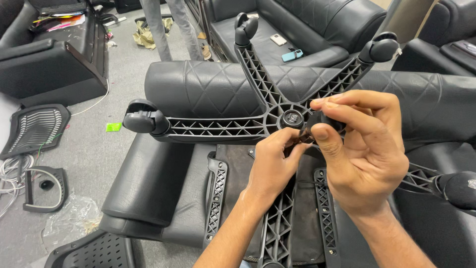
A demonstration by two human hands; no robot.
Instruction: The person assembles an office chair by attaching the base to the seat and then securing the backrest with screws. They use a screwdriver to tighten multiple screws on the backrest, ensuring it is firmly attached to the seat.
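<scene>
The five-arm chair base lies inverted, ribbed underside facing up, across a black quilted leather sofa arm. This position exposes the centre hub and keeps the castors clear of any surface, so the base does not roll.

Both hands work just right of the hub. The right hand has its grip pressed together: thumb and forefinger pinch a small black part just beside the hub. The part's kind cannot be determined, as the fingers cover most of it. The left hand comes up from below the hub, its fingertips closed against the underside of the same part to steady it.

Relative to the hub:
- One castor sits at the end of the left arm.
- A second castor sits at the end of the upper arm.
- A third castor sits at the upper right.
- A fourth castor sits at the lower right, part hidden by the right forearm.
- The fifth arm runs down under the left wrist; its end is out of view.

Below the hub lies an upturned seat pan with ribbed black brackets. Far left of the hub, a mesh chair back, an armrest frame and clear plastic wrap lie on the grey floor. Above the hub, two phones rest on a sofa seat, and a standing person's legs are visible. The hands themselves hide the joint between part and hub.
</scene>
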